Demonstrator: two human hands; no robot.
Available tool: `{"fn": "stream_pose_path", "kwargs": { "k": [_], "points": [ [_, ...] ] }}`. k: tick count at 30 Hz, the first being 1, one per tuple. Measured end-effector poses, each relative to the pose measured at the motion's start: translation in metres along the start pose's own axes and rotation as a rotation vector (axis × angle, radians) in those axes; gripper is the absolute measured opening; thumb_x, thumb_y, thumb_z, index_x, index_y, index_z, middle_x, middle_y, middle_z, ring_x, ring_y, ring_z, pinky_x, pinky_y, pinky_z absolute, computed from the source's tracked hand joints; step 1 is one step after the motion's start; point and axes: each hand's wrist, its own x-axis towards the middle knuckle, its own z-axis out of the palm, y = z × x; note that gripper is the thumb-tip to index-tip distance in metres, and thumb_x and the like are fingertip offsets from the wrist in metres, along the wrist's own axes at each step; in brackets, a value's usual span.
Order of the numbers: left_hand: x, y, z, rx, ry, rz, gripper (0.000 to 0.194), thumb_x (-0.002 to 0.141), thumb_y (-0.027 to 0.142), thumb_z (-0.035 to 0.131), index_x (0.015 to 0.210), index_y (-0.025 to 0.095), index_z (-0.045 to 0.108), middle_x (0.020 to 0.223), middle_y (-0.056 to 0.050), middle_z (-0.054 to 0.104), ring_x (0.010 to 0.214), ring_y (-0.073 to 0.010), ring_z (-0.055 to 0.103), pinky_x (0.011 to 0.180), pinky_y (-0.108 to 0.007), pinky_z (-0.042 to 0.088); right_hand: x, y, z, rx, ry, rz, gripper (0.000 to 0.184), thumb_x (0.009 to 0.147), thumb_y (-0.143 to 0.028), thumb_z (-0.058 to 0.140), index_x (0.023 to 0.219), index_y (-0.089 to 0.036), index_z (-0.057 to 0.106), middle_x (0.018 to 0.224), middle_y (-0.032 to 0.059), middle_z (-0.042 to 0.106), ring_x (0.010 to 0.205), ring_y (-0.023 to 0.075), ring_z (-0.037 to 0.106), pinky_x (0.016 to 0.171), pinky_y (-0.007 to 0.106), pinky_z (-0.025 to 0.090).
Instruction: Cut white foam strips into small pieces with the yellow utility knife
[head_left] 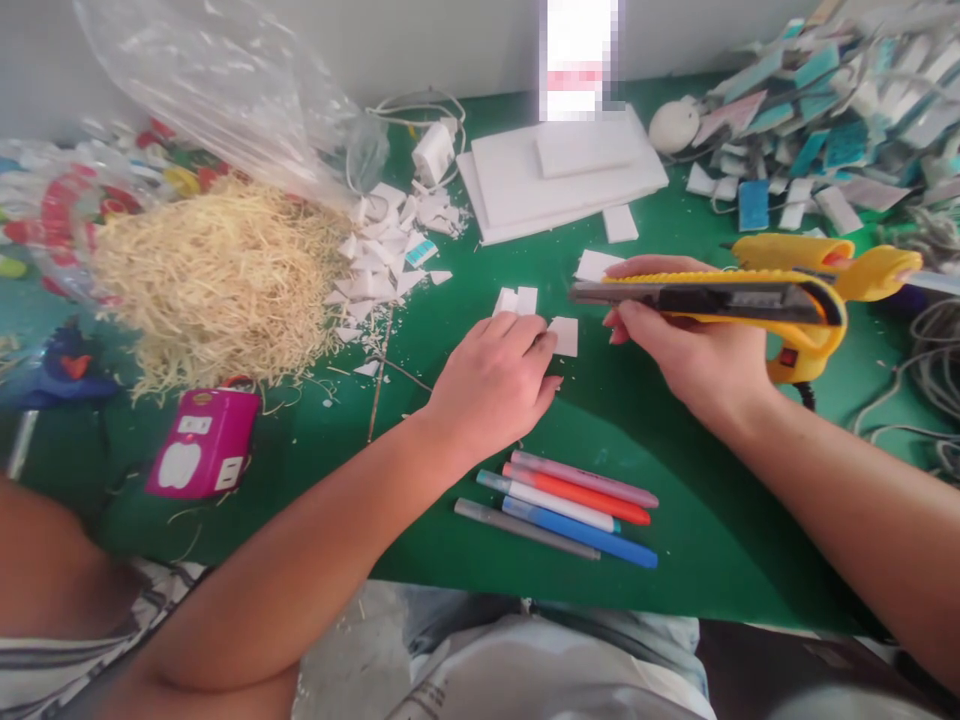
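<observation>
A yellow and black utility knife (712, 297) is gripped in my right hand (675, 335), its metal tip pointing left above the table. Just behind those fingers lies a white foam board piece (600, 265). My left hand (495, 380) is bent over small white foam pieces (517, 300), with its fingers curled down onto them and the fingertips partly hidden. Another small white piece (566, 337) lies by the left index finger, between my two hands. A yellow glue gun (795, 250) lies behind the knife, partly covered by it.
Several markers (577, 495) lie near the front edge. White foam sheets (562, 170) are stacked at the back. Left are wood shavings (225, 270), foam scraps (382, 250) and a magenta box (202, 440). Foam offcuts (825, 130) pile up right. Another person's arm (52, 560) is at left.
</observation>
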Motion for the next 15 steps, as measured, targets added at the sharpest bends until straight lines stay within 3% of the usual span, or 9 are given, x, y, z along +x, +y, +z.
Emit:
{"fn": "stream_pose_path", "kwargs": {
  "k": [3, 8, 15],
  "points": [
    [0.0, 0.0015, -0.0011, 0.008, -0.028, -0.001, 0.023, 0.095, 0.021, 0.06, 0.111, 0.006, 0.069, 0.108, -0.017, 0.07, 0.098, -0.0293, 0.064, 0.089, -0.044, 0.055, 0.0004, 0.005, -0.0004, -0.029, -0.012, -0.043, 0.022, 0.076, -0.024, 0.082, 0.094, -0.031, 0.072, 0.088, -0.0018, 0.075, 0.071, 0.0177, 0.067, 0.073, 0.036, 0.059],
    [-0.0006, 0.0031, -0.0015, 0.039, -0.019, 0.018, 0.025, 0.095, 0.018, 0.058, 0.113, 0.005, 0.069, 0.107, -0.017, 0.071, 0.098, -0.0305, 0.065, 0.09, -0.046, 0.054, 0.0008, 0.0076, 0.0032, -0.038, -0.023, -0.043, 0.016, 0.079, -0.033, 0.082, 0.084, -0.029, 0.067, 0.081, -0.0009, 0.07, 0.073, 0.0179, 0.066, 0.07, 0.036, 0.055],
    [-0.0005, -0.0014, -0.0053, 0.066, 0.102, 0.007, 0.03, 0.094, 0.009, 0.048, 0.114, 0.007, 0.071, 0.099, -0.011, 0.075, 0.09, -0.0256, 0.068, 0.085, -0.04, 0.054, 0.0008, 0.0079, 0.0055, -0.028, -0.042, -0.034, 0.009, 0.081, -0.03, 0.078, 0.084, -0.028, 0.069, 0.078, 0.0006, 0.071, 0.076, 0.02, 0.069, 0.074, 0.038, 0.058]
  ]
}}
